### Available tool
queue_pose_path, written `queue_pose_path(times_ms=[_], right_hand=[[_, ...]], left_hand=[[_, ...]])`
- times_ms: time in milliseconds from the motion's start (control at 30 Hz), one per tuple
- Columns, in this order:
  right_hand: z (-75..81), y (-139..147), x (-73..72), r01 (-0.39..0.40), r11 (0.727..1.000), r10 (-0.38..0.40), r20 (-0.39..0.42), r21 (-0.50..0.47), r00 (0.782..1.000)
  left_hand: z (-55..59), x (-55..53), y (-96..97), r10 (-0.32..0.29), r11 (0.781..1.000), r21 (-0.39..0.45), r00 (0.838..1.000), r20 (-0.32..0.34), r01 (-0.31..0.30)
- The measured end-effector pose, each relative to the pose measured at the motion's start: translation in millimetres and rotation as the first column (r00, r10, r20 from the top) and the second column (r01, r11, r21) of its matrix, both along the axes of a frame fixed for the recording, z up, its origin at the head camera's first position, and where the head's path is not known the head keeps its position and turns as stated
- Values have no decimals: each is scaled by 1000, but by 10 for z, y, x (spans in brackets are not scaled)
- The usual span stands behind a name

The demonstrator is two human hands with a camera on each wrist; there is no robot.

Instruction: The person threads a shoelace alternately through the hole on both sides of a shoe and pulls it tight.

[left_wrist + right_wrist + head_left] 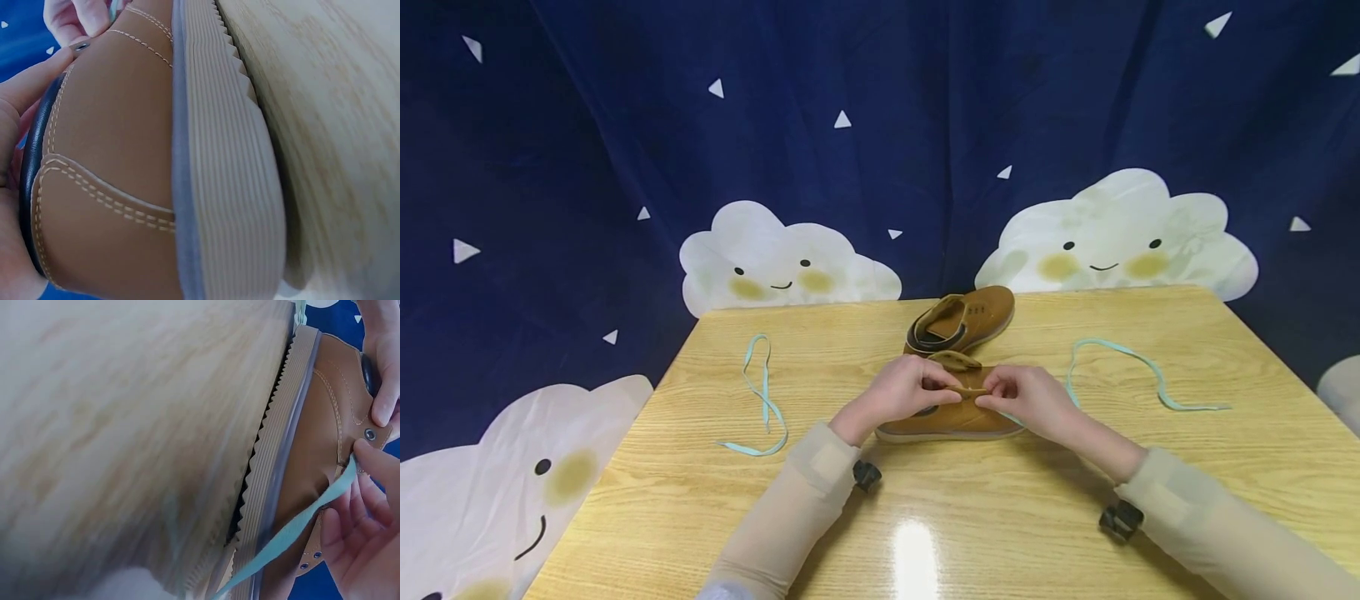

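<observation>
A brown shoe [951,423] with a ribbed pale sole stands side-on on the table in front of me. My left hand [906,392] pinches the edge of its eyelet flap between thumb and fingers, close to a metal eyelet [370,434]. Facing it, my right hand [1033,400] holds a light blue shoelace [294,528] at the flap, thumb against the leather. From those fingers the lace runs down across the shoe's side. In the left wrist view, the shoe's stitched heel [106,231] fills much of the picture. The lace's tip is hidden.
Behind this shoe lies a second brown shoe [992,312], toe to the right. Another light blue lace [782,433] lies loose on the left of the wooden table [1000,508]. The held lace's far part curves over the right side. A dark blue cloud-print curtain [925,167] hangs behind.
</observation>
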State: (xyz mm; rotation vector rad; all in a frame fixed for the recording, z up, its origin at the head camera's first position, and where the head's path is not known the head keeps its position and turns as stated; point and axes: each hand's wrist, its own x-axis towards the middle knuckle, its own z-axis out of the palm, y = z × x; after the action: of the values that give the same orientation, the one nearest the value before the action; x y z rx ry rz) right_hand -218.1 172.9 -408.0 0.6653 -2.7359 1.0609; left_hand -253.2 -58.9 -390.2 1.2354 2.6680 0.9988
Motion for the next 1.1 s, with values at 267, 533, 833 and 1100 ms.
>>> queue_pose_path(times_ms=[267,533,833,1100], right_hand=[[-23,37,5,-52,999,50,-97,-16,994],[-48,85,19,-127,992,121,-268,-5,956],[-85,79,6,-171,985,160,-333,-4,929],[-88,98,-5,-169,985,155,-344,-11,926]], left_hand=[[45,-44,12,11,998,53,989,146,-19],[183,-214,96,-74,997,-13,977,198,78],[196,-316,223,-157,973,-118,942,297,199],[176,-324,281,-205,967,-95,942,265,237]])
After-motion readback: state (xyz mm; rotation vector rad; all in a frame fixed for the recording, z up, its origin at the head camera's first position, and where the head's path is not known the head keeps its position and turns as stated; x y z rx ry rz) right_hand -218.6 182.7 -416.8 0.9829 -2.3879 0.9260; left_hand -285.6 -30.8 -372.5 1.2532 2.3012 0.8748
